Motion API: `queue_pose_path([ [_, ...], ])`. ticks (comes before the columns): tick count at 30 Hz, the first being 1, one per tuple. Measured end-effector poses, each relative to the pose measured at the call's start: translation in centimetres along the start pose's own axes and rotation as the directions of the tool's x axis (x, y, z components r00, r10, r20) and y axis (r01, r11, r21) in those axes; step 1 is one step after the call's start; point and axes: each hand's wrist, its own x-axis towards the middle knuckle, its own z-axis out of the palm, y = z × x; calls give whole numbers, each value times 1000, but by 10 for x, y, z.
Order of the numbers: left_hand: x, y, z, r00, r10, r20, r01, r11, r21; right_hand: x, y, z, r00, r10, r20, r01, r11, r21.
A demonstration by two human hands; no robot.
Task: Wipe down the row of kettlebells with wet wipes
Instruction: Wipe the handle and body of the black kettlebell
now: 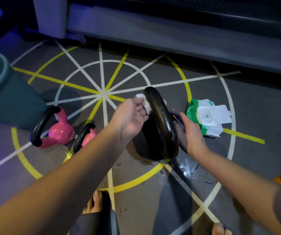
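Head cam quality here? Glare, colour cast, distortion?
Head view: dim overall, with a blue-violet cast at the left edge; glare on the black kettlebell and the wet floor patch; wide-angle stretch toward the corners; left hand and wipe slightly soft.

- Black kettlebell (155, 133): on the floor before me, shiny handle up.
- White wipe (145, 103): crumpled, pinched in my left hand (129, 116) against the handle's far end.
- Pink kettlebells (61, 131) (88, 138): two, black-handled, at my left.
- Wipe pack (205, 117): green and white, flap open, just right of the black one.

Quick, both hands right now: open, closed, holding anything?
Left hand: pinching a white wipe against the black kettlebell handle.
Right hand: against that handle; grip cannot be told.
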Motion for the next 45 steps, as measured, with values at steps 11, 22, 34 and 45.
queue_pose_path([
  [11,12,-4,-12,994,69,-90,-64,996,57,6,-5,-5,987,-114,117,128,984,-124],
  [22,-30,-29,-26,997,66,47,-75,975,210,8,-45,-36,895,110,433,-274,901,337],
  [34,-61,-58,-50,887,451,102,-438,751,494,-33,-34,-57,943,116,310,-206,939,274],
  [45,-79,-118,-72,804,477,355,-470,145,871,-103,-10,-36,997,78,4,-77,982,171],
])
